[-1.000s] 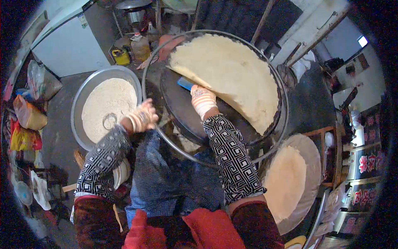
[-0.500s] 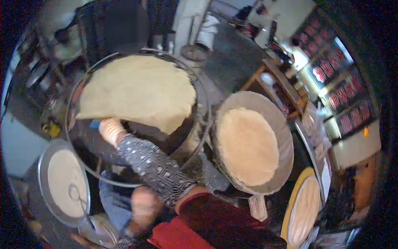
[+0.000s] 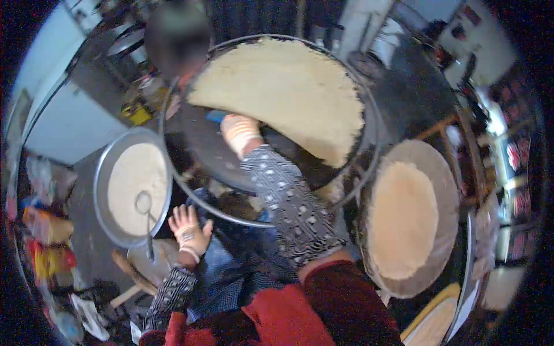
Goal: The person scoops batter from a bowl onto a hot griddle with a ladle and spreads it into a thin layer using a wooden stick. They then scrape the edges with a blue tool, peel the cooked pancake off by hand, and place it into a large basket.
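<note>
The gloved right hand (image 3: 239, 131) rests at the near edge of a large, pale, thin round flatbread (image 3: 288, 86), which lies partly folded on the far side of a round black griddle (image 3: 202, 151). Whether that hand grips anything cannot be told. A small blue tool (image 3: 216, 115) shows just beside it. The gloved left hand (image 3: 187, 229) is empty, fingers spread, near a wide metal basin (image 3: 101, 173) of pale batter with a ladle (image 3: 144, 203) in it.

Right hand (image 3: 239, 131) reaches forward, arm outstretched, seemingly curled; left hand (image 3: 187, 228) hangs low, fingers spread.
</note>
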`<state>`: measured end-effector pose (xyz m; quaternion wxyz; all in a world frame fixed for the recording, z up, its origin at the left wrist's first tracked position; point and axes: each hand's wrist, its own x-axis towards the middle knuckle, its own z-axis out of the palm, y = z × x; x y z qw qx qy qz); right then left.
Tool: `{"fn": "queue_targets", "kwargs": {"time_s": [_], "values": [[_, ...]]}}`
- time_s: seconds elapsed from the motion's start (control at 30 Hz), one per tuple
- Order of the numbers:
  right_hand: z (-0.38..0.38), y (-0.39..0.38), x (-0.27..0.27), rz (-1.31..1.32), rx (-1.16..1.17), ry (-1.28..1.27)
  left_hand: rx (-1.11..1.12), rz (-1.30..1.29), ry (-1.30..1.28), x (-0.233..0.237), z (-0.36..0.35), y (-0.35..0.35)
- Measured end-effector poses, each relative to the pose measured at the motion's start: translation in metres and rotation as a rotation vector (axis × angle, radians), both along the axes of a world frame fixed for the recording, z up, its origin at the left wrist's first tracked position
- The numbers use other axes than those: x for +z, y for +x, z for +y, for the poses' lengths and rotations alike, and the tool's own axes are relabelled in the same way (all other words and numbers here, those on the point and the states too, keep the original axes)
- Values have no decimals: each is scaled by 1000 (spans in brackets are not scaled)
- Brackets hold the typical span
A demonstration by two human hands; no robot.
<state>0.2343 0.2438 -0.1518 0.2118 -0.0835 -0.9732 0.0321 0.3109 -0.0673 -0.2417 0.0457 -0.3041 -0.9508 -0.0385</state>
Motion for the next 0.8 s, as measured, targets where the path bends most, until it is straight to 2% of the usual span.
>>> {"fn": "queue_targets", "kwargs": {"time_s": [0.03, 0.13, 0.2, 0.27, 0.33, 0.43, 0.47, 0.53, 0.57, 0.8], "values": [[-1, -5, -16, -43, -63, 57, 18, -21, -15, 1, -2, 1], [-4, 4, -4, 15, -72, 114, 48, -73, -51, 5, 0, 0], [-10, 4, 12, -172, -157, 118, 68, -117, -78, 12, 2, 2], [-9, -5, 4, -277, -157, 96, 67, -123, -97, 7, 1, 2], [-11, -6, 5, -232, -111, 157, 63, -95, -88, 7, 1, 3], [-18, -4, 15, -278, -163, 88, 59, -97, -72, 7, 2, 9], [-14, -9, 1, -274, -155, 91, 68, -94, -70, 8, 3, 11], [-9, -15, -23, -50, -146, 281, 61, -104, -72, 8, 5, 16], [-6, -10, -27, -47, -124, 478, 55, -110, -67, 7, 5, 19], [-9, -10, -26, -70, -187, 299, 45, -115, -15, -7, -1, 27]]}}
